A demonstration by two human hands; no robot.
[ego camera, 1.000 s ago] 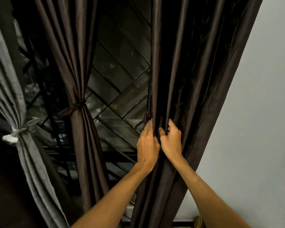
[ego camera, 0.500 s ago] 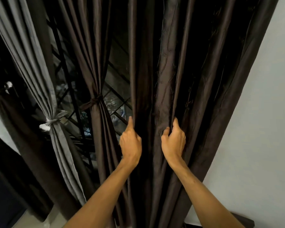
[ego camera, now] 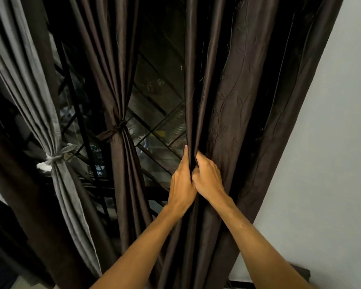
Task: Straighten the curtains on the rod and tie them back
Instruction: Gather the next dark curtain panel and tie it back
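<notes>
A dark brown curtain (ego camera: pixel 244 97) hangs loose at the right, against the wall. My left hand (ego camera: pixel 182 182) and my right hand (ego camera: pixel 207 178) press together on its left folds at mid height, pinching the fabric between them. Left of it, a second dark brown curtain (ego camera: pixel 117 80) is gathered with a brown tie (ego camera: pixel 115 130). Further left, a grey curtain (ego camera: pixel 31 84) is gathered with a pale tie (ego camera: pixel 54 157). The rod is out of view above.
A dark window with a diagonal metal grille (ego camera: pixel 161 126) shows between the curtains. A pale wall (ego camera: pixel 325 163) fills the right side. Another dark curtain (ego camera: pixel 13 205) hangs at the far left.
My hands, spread apart on the loose curtain half a second ago, have come together and bunched its folds. The view has shifted slightly.
</notes>
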